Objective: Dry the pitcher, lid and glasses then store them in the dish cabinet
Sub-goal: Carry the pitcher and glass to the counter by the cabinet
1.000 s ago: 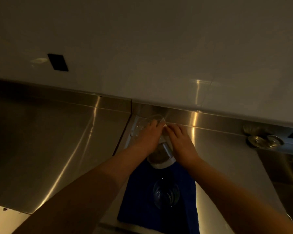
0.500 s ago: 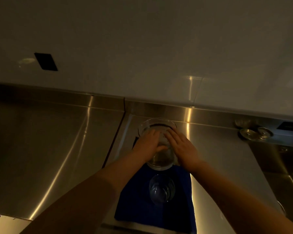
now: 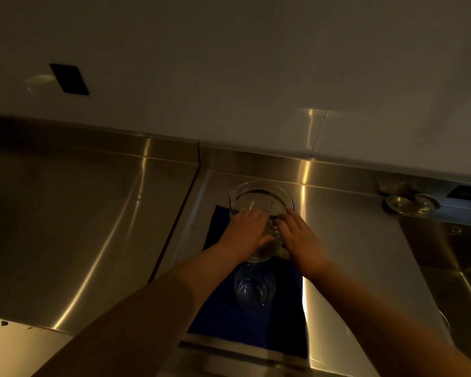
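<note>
No legible text in dim kitchen scene

The clear pitcher [image 3: 260, 198] carries faint printed graduation marks on its wall, too small and blurred to read. A black plate [image 3: 69, 78] on the wall shows no lettering, and no brand or label can be made out on the steel counter [image 3: 79, 227].
</note>
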The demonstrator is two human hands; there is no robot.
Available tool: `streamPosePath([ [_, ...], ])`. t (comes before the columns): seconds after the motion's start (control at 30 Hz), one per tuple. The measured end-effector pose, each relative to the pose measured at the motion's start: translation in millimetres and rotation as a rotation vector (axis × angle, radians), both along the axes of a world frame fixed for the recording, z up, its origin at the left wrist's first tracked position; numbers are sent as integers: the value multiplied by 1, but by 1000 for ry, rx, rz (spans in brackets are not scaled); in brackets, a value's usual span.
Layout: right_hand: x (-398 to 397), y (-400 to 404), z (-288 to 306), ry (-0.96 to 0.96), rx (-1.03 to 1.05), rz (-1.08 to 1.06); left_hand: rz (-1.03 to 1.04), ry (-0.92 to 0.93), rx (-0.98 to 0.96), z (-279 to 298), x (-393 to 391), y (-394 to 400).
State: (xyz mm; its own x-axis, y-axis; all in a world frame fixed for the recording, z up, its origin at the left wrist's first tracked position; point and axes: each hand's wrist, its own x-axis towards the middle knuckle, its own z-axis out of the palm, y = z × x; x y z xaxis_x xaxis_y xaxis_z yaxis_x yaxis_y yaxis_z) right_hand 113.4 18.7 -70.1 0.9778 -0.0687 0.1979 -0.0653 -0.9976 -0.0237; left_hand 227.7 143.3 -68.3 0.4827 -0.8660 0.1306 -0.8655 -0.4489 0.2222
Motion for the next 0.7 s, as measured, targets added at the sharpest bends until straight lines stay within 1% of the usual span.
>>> streamPosePath([
  [0.07, -1, -2, -3, -13, 41, 2, -7, -41, -5, -1, -5, 2],
  [0.13, 0, -5, -5, -10, 24, 19, 2, -61, -22, -1, -9, 7],
  [0.27, 5, -4, -4, -127, 3, 142, 10, -66, -52, -1, -30, 21],
  [0.37, 6, 0, -1, -166, 32, 219, 75, -49, -76, -5, -52, 31],
  [0.43, 8, 1, 1, -135, 53, 249, 141, -1, -78, -8, -65, 38],
  [0.53, 8, -1, 5, -40, 80, 224, 175, 24, -49, -17, -81, 47],
  [0.6, 9, -2, 5, -23, 77, 212, 202, 95, 3, -23, -90, 51],
  [0.7, 10, -2, 3, 14, 51, 189, 241, 133, 92, -32, -100, 57],
])
